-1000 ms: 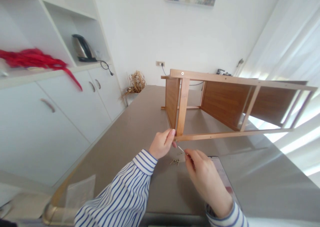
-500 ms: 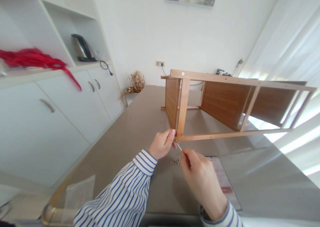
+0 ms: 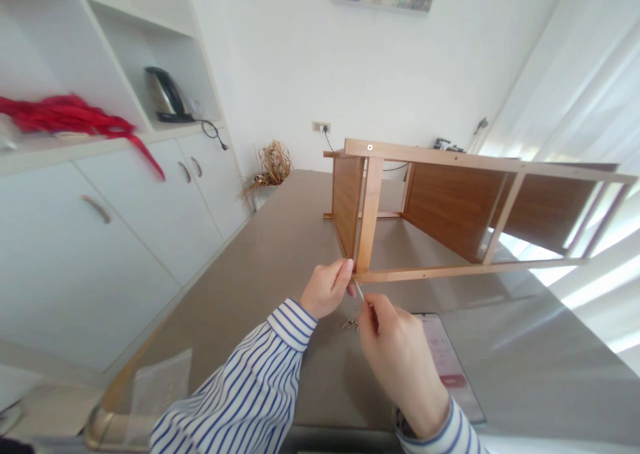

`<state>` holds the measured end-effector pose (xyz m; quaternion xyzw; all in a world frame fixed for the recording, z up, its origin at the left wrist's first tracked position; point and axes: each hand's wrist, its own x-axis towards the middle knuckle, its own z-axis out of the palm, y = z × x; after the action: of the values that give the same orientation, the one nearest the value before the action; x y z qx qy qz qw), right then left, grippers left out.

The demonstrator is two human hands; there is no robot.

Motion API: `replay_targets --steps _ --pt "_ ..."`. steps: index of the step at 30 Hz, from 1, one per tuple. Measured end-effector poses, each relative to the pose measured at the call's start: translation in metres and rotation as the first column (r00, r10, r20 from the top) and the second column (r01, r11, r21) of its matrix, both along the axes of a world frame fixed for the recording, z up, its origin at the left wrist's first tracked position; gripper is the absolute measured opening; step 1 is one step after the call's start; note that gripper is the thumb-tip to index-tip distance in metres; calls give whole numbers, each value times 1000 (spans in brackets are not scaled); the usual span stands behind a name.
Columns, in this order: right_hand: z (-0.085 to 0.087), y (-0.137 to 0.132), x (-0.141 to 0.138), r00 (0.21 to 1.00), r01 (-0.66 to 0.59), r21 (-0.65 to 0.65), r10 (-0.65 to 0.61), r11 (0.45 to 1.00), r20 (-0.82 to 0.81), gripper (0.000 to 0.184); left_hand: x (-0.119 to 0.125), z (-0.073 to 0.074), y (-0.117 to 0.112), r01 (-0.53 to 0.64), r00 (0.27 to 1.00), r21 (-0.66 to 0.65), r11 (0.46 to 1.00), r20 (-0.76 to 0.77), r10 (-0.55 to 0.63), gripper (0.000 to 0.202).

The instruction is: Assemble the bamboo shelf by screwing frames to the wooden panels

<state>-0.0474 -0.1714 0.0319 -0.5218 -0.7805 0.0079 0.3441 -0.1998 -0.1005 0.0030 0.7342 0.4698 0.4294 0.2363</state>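
Note:
A brown wooden shelf frame (image 3: pixel 450 207) lies on its side on the grey-brown table (image 3: pixel 280 241). My left hand (image 3: pixel 327 294) pinches the near bottom corner of the frame, where an upright post meets a long rail. My right hand (image 3: pixel 395 354) is closed on a thin metal tool (image 3: pixel 360 291), whose tip points up at that same corner. A few small brass-coloured screws (image 3: pixel 350 323) lie on the table between my hands. Both my sleeves are blue-and-white striped.
A phone (image 3: pixel 450 367) with a lit screen lies on the table right of my right hand. A clear plastic bag (image 3: pixel 157 391) sits near the table's left front edge. White cabinets (image 3: pixel 125 227) with a kettle (image 3: pixel 163 97) and red cloth (image 3: pixel 70 117) stand left; curtains hang right.
My right hand has moved left and up, bringing the thin tool's tip from above the table to the frame's corner. My left hand has stayed at the corner.

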Motion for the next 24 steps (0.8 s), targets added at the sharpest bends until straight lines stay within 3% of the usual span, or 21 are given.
replay_targets --steps 3,6,10,12,14,16,21,24 --pt "3 0 -4 995 17 -109 -28 994 -98 21 1 0 -1 3 1000 3 1000 2 -3 43" --pt "4 2 -7 947 -32 -271 -58 962 -317 21 1 0 -1 -2 1000 23 1000 -5 3 41" --pt "-1 5 -11 720 -273 -447 -127 852 -682 26 2 1 -1 -10 1000 48 999 -2 10 39" --pt "-6 4 -11 606 -389 -443 -138 808 -783 34 2 0 -1 -10 1000 51 999 6 10 39" --pt "-13 4 -8 561 -437 -406 -109 803 -820 38 2 0 -1 -9 1000 51 999 6 9 40" --pt "-19 5 -3 610 -404 -368 -53 837 -791 37 1 -1 0 -1 1000 41 999 2 1 41" --pt "-25 9 10 854 -239 -136 141 961 -502 27 0 -1 0 19 1000 16 1000 2 -19 43" --pt "-21 10 13 931 -185 29 185 982 -315 26 0 -1 0 20 1000 26 999 -4 -20 43"
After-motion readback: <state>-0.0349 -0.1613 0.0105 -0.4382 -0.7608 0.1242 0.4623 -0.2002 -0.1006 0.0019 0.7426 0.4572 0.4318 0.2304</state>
